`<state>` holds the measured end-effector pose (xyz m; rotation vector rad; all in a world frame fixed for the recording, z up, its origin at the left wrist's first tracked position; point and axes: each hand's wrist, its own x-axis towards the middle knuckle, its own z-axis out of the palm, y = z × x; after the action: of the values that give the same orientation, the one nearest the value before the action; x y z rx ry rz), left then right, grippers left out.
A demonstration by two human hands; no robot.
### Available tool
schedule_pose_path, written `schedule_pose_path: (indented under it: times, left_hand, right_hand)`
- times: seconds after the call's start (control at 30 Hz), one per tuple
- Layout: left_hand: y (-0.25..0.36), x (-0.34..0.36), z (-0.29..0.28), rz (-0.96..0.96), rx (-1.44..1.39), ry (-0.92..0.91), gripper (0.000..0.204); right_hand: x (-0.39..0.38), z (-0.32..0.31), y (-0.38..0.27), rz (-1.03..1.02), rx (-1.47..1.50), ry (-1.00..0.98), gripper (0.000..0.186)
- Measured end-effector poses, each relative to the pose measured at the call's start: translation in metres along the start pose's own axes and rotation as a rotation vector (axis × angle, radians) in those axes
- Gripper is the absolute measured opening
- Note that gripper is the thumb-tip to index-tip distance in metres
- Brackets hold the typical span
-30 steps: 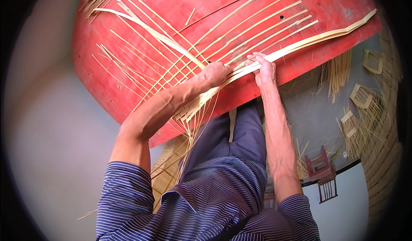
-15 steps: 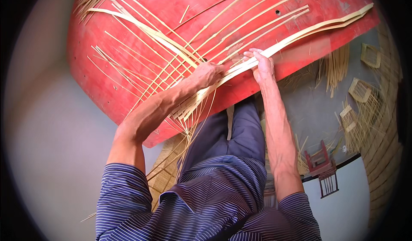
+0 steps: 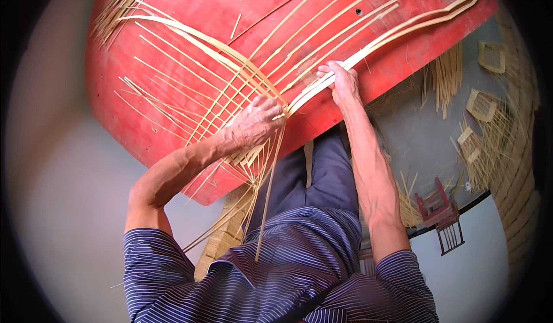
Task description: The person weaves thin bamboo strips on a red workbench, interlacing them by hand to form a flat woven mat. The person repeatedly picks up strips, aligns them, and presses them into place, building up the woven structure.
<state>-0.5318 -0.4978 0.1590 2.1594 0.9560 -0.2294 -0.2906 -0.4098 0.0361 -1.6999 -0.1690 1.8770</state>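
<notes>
An open lattice of woven bamboo strips (image 3: 223, 104) lies on the red board, its loose ends fanning outward. My left hand (image 3: 257, 120) is closed at the lattice's near right corner, its fingertips pinching a bamboo strip; the exact grip is partly hidden by the knuckles. From beneath those fingers a thin strip (image 3: 268, 205) hangs down past my lap. My right hand (image 3: 341, 82) grips two wide, pale bamboo strips (image 3: 397, 32), which run from the corner toward the board's upper right edge. One wide strip (image 3: 196, 34) bends away up and left.
The red board (image 3: 368, 107) has its near edge at my thighs. A bundle of thin strips (image 3: 121, 6) rests at its far left. Below on the right are hanging strips (image 3: 447, 81), several part-woven baskets (image 3: 483, 106) and a small dark red chair (image 3: 440, 208).
My left hand has drawn back left and toward me, from above the weave's corner to its near side. A thin strip now hangs lower over my lap. My right hand keeps hold of the wide strips.
</notes>
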Motion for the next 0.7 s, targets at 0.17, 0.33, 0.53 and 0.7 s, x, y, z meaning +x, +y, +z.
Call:
schedule_pose_path:
  times: [0.17,0.33,0.53,0.7]
  left_hand:
    - [0.019,0.005,0.004,-0.481,-0.548,-0.006,0.021]
    - [0.025,0.003,0.039,-0.647,-0.848,0.198,0.021]
    - [0.021,0.012,0.029,-0.827,-0.975,0.114,0.02]
    - [0.021,0.012,0.032,-0.884,-1.206,0.153,0.022]
  right_hand:
    - [0.011,-0.02,-0.054,-0.186,0.219,-0.026,0.017]
    - [0.037,-0.09,-0.138,-0.424,0.28,0.067,0.011]
    - [-0.047,0.059,-0.215,-0.791,0.124,0.015,0.023]
    - [-0.072,0.193,-0.169,-0.839,-0.323,-0.185,0.025]
